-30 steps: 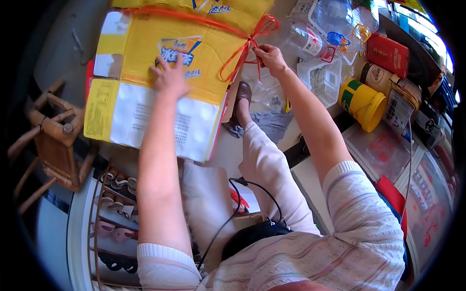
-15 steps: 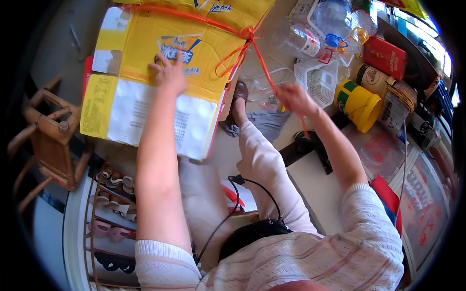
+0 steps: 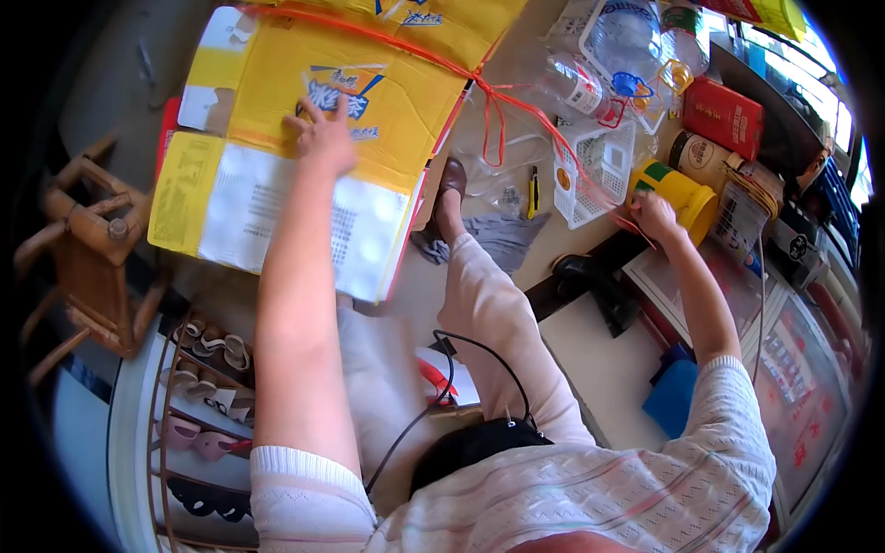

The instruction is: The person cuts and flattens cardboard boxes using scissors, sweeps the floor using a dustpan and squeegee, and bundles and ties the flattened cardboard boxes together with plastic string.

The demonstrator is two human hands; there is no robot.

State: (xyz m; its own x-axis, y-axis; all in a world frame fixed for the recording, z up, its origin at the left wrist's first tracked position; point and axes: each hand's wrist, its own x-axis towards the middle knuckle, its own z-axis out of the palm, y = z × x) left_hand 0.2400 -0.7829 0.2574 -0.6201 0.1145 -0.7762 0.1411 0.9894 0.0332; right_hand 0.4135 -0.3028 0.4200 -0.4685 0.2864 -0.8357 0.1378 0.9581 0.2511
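Note:
Flattened yellow cardboard boxes [image 3: 396, 157] lie in a stack at the upper left, with an orange plastic string [image 3: 396, 41] running across them to a knot at the right edge. My left hand [image 3: 327, 146] rests on the printed face, fingers spread. Off to the right, my right hand [image 3: 655, 219] is closed on the string's free end, which stretches taut from the knot. A loose loop hangs beside the boxes. That hand is in front of a yellow bucket [image 3: 699, 206]. A yellow utility knife [image 3: 533, 192] lies on the floor between the hands.
A white plastic basket [image 3: 564, 195], clear plastic bottles [image 3: 569, 85] and a red box [image 3: 724, 118] crowd the upper right. A wooden stool [image 3: 97, 249] stands at left, above a shoe rack [image 3: 166, 405]. Grey cloth [image 3: 502, 241] lies near my foot.
My right hand has moved right and down, drawing the string out longer and tauter; the knife is now uncovered. The bow-like loops at the knot have shrunk. My left hand stays on the cardboard.

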